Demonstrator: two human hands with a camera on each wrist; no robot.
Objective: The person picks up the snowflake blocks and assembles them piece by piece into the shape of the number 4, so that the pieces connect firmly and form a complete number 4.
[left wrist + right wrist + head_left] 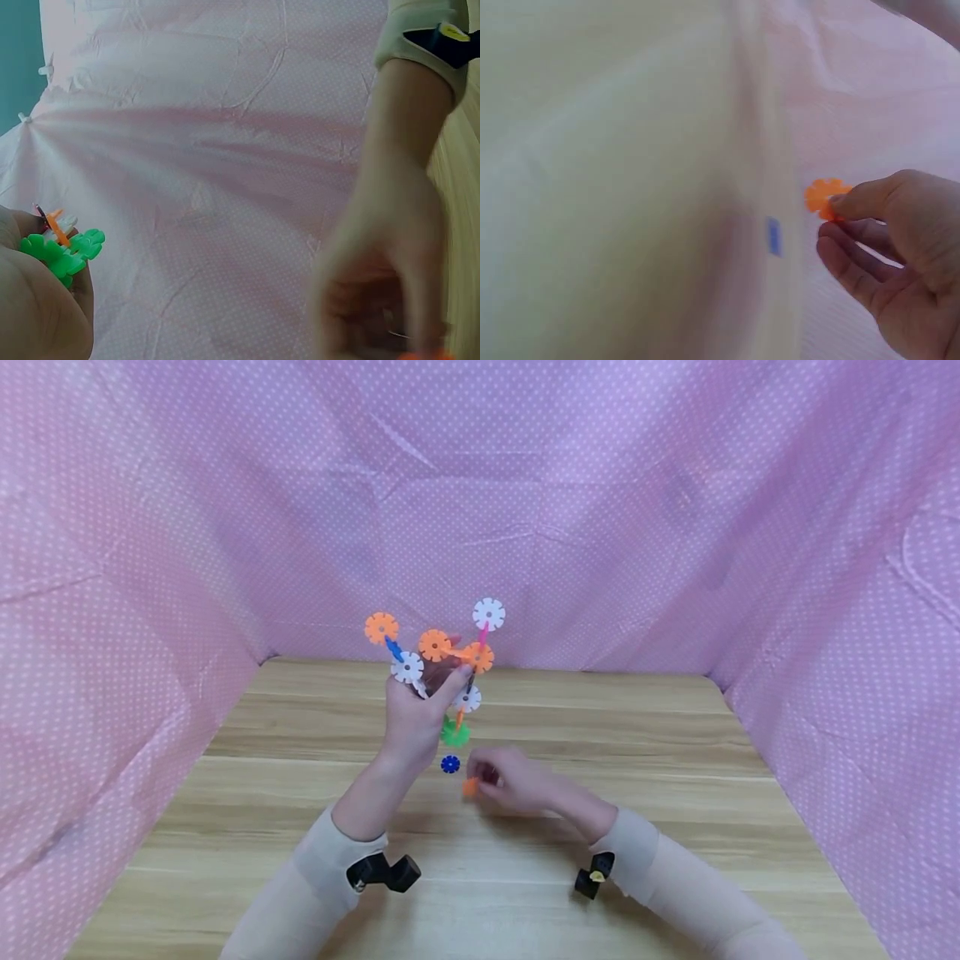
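My left hand (412, 718) grips a branching figure of slotted plastic building discs (477, 657), raised above the table. Orange, white, blue, pink and green discs are joined edge to edge in it; the fingers hide part of the middle. Its green disc (455, 732) hangs lowest, and also shows as a green piece (64, 255) by the palm in the left wrist view. Lower and to the right, my right hand (517, 777) pinches a loose orange disc (823, 196) between thumb and fingers. A dark blue disc (450, 764) lies on the table between the hands.
The wooden table (637, 743) stretches beneath both hands. Pink dotted cloth (540, 527) hangs behind it and down both sides. Each forearm carries a black wrist mount, one on the left (384, 872) and one on the right (595, 875).
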